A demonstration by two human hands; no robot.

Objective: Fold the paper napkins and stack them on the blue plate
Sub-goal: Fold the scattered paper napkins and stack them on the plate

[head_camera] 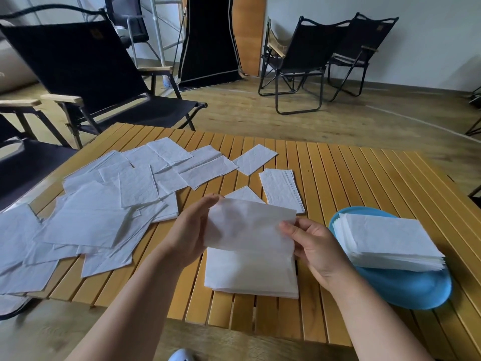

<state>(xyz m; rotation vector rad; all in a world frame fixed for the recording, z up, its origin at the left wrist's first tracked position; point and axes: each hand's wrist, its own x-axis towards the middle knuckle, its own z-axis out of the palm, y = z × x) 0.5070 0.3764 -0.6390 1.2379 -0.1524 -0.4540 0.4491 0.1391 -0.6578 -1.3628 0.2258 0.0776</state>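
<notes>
Table: we work at a slatted wooden table [351, 183], with folding camp chairs [86, 74] standing behind it.
Loose napkins: a wide scatter of unfolded paper napkins [86, 217] covers the table's left half; by our judgement most of the task is still ahead.
Blue plate: the blue plate [411, 293] sits at the table's right edge and holds a tall, squared stack of folded napkins [390, 243].
Small pile: a short pile of napkins [250, 277] lies on the table in front of us, between our hands and just left of the plate.
Napkin in hand: we are mid-fold on one napkin [247, 227], raised over that pile.
Left hand: our left hand [190, 230] pinches the napkin's left edge.
Right hand: our right hand [312, 246] pinches its right edge with the fingertips.
Next move: we judge the fold needs its edges brought level and creased, then a transfer to the plate's stack.
</notes>
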